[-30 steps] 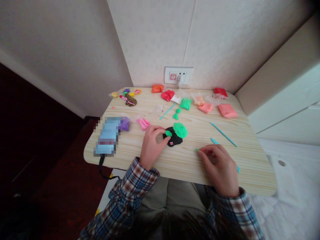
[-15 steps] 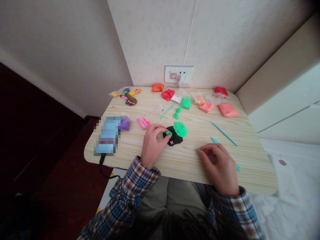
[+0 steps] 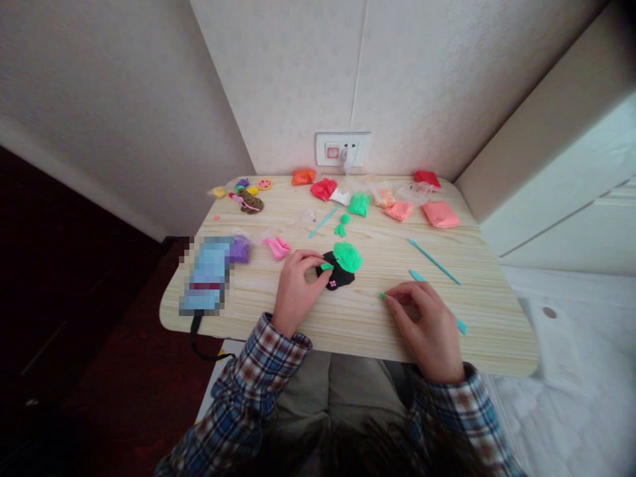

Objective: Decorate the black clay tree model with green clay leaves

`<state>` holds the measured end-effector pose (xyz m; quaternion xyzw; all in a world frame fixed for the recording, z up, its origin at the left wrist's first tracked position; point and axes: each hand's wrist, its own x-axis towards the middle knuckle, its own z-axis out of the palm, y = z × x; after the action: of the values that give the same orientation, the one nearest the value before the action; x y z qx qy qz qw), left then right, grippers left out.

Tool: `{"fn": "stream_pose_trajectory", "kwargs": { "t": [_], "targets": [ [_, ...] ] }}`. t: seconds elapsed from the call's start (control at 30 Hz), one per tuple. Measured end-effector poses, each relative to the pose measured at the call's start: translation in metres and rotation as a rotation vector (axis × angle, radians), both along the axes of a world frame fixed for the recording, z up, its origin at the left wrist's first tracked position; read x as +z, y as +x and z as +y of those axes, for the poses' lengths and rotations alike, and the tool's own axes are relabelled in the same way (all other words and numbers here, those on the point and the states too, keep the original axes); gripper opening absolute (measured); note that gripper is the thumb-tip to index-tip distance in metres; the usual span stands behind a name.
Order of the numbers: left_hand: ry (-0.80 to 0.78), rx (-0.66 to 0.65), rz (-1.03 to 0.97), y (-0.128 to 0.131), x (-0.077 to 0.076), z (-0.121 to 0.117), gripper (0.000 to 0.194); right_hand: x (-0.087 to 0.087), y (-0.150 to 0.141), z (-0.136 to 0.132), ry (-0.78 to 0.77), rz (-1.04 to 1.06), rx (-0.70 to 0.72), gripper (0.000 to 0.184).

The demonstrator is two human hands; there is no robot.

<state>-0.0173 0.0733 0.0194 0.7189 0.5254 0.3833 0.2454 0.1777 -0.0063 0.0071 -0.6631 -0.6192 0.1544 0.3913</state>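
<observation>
My left hand (image 3: 301, 286) pinches a small piece of green modelling clay (image 3: 326, 267) between thumb and fingertips, over the left side of a flat black clay shape (image 3: 344, 276). A tiny pink flower (image 3: 332, 284) sits on the black clay near its front edge. At its far right lies a rounded, flattened green clay leaf (image 3: 348, 257), partly covering the black. To the right, my right hand (image 3: 424, 324) is closed, with a green clay bit (image 3: 383, 295) showing at its thumb and fingertip. Beneath that hand lies a light-blue modelling knife (image 3: 462, 326), its middle hidden.
Small green clay pieces (image 3: 340, 230) and a thin blue stick (image 3: 324, 221) lie beyond the black clay. Another blue tool (image 3: 434, 261) rests at right. Several clay packets, among them green (image 3: 358, 204) and salmon (image 3: 440, 214), line the back. A blurred-out phone (image 3: 206, 275) lies at left.
The view has shifted a little, so the table appears farther left. My left fingers have turned the green piece slightly over the black clay; my right hand keeps its pinch.
</observation>
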Motion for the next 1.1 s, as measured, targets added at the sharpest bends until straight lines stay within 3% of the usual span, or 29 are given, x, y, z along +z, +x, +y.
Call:
{"fn": "stream_pose_trajectory", "kwargs": {
  "t": [1.1],
  "targets": [
    [-0.003,-0.008,-0.115,-0.0065,0.0007,-0.0022,0.017,-0.0022,0.0003,0.0001,0.025,0.008,0.017,0.009]
  ]
}}
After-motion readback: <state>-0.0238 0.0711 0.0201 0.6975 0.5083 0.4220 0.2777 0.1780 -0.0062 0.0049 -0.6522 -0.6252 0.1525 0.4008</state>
